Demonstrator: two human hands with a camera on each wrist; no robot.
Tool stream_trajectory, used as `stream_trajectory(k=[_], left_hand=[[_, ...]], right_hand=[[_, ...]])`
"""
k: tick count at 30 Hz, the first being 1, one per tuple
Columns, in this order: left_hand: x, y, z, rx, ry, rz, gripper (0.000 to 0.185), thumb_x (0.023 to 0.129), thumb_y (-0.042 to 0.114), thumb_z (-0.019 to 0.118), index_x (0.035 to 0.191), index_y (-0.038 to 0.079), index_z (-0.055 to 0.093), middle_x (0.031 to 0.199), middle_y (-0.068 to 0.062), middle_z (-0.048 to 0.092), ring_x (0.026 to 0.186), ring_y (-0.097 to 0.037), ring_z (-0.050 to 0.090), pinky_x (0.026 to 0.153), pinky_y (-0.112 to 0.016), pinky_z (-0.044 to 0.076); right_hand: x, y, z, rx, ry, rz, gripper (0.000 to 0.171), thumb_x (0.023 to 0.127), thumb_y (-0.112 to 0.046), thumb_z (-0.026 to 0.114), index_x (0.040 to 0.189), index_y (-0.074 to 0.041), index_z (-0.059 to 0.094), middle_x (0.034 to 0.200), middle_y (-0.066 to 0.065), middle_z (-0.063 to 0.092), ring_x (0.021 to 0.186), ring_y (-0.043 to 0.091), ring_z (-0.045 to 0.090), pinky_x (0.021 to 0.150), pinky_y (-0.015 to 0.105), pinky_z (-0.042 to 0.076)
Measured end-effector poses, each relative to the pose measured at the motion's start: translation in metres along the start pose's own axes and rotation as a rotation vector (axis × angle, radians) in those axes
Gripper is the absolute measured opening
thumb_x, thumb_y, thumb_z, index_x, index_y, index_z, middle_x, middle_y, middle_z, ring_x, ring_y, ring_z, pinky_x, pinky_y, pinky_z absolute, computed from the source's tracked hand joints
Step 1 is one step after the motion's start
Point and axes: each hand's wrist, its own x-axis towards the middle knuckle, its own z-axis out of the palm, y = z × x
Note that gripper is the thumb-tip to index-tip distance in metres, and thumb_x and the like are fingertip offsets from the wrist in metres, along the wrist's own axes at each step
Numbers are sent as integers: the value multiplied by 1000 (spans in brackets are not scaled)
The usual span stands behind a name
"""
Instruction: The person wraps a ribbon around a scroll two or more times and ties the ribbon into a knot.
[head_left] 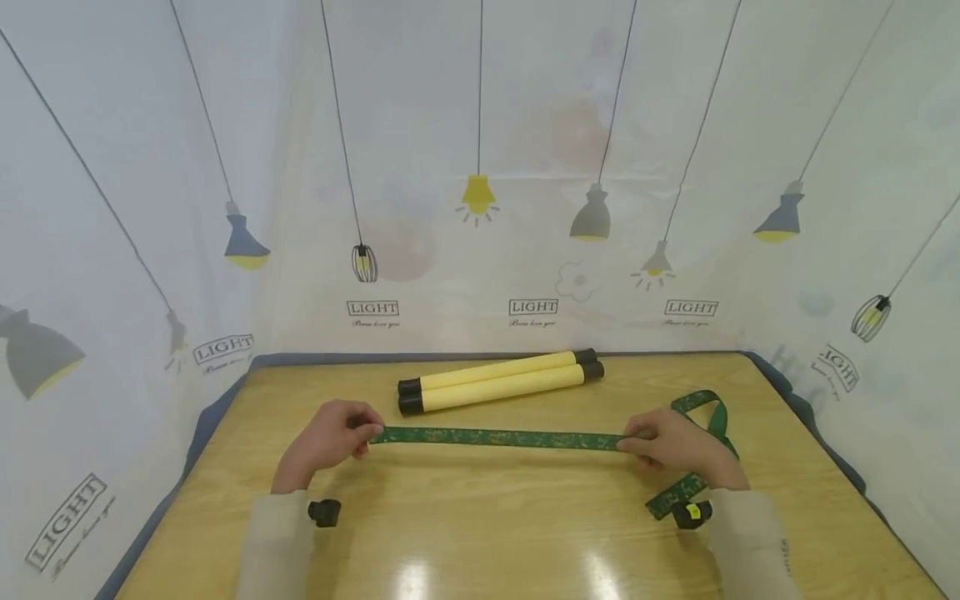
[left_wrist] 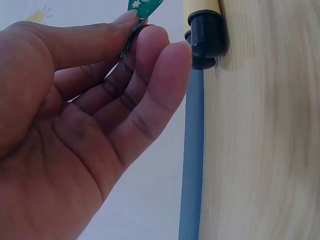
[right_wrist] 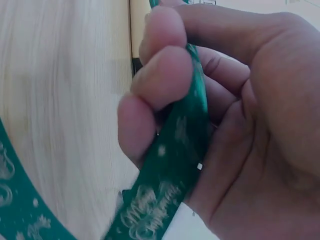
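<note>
Where the table (head_left: 480, 517) comes nearest the person, two glare patches (head_left: 412, 579) shine on its light wood-grain top, between a pair of pale sleeves (head_left: 277, 542). A small black device (head_left: 325, 512) sits at the left wrist, and another unit (head_left: 690, 514), with a yellow mark, at the right. Beyond these, the hands are well apart: the left hand (head_left: 333, 437) pinches one end of a green ribbon (head_left: 495, 437), and the right hand (head_left: 675, 442) pinches it farther along, so the stretch between them runs nearly straight over the middle of the table. Past the right fingers the ribbon loops loosely beside the wrist; its print includes pale snowflakes and script. Behind it, two yellow rods (head_left: 502, 387) with black ends lie side by side, slightly slanted, near the far edge. Blue edging (head_left: 330, 359) follows the table's back and sides. Around it rises a white backdrop (head_left: 420, 100), printed with hanging lamps (head_left: 477, 192), faint flowers and boxed "LIGHT" lettering (head_left: 533, 307).
</note>
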Motion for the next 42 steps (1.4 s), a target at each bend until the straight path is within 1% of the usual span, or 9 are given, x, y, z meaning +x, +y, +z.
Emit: stream_trajectory(k=[6,13,18,22,28,31,34,39,42], left_hand=[[-2,-6,-6,16,-7,-22,11,102,11,63,104,4,71,86,-17,69,65,-20,62,64,-41,56],[-9,-18,-12,38,-14,-72,10,101,9,63,102,2,71,79,-15,66,61,-19,58,59,-37,53],[-15,-26,-15,86,-29,-126,9,100,7,64,100,2,71,75,-13,65,59,-20,57,59,-33,49],[-18,-32,-17,110,-51,-163,9,100,6,63,99,2,71,75,-12,65,59,-20,58,59,-32,50],[-14,-36,-18,118,-102,-204,9,98,5,64,94,1,72,68,-8,63,57,-17,57,58,-30,49],[-12,-40,-17,123,-111,-226,9,97,5,64,93,3,72,66,-7,63,56,-16,57,57,-29,48],[-11,-43,-16,132,-125,-225,10,96,3,63,92,1,72,65,-6,62,55,-15,56,57,-28,49],[-11,-44,-14,150,-128,-260,10,96,2,63,91,2,72,66,-6,63,55,-14,55,57,-27,50],[-12,-42,-14,173,-116,-284,10,96,3,63,92,2,72,68,-7,63,55,-14,55,57,-28,51]], right_hand=[[-7,5,-8,-27,32,4,29,101,-32,67,95,-4,72,64,5,62,53,12,53,53,29,48],[-14,7,-11,10,33,62,29,100,-31,68,98,-2,72,63,7,60,53,15,52,51,32,48],[-15,13,-12,-21,50,91,27,100,-30,68,95,-4,73,59,1,54,51,14,47,54,31,47],[-14,20,-9,-46,63,108,27,99,-32,69,92,-6,73,59,1,54,53,15,49,57,33,48],[-9,27,-4,-78,93,139,29,96,-36,72,87,-9,74,60,1,59,55,15,53,55,31,48],[-7,29,-1,-78,89,161,29,96,-37,73,86,-9,73,61,1,60,56,15,54,55,32,48],[-5,29,1,-57,73,178,30,96,-36,73,84,-8,71,62,1,60,56,16,53,55,32,48],[-3,26,4,-55,61,184,31,95,-35,74,81,-8,70,61,1,59,55,16,53,56,32,48],[-2,23,7,-54,69,217,30,95,-35,75,81,-8,70,61,1,60,55,16,53,56,32,48]])
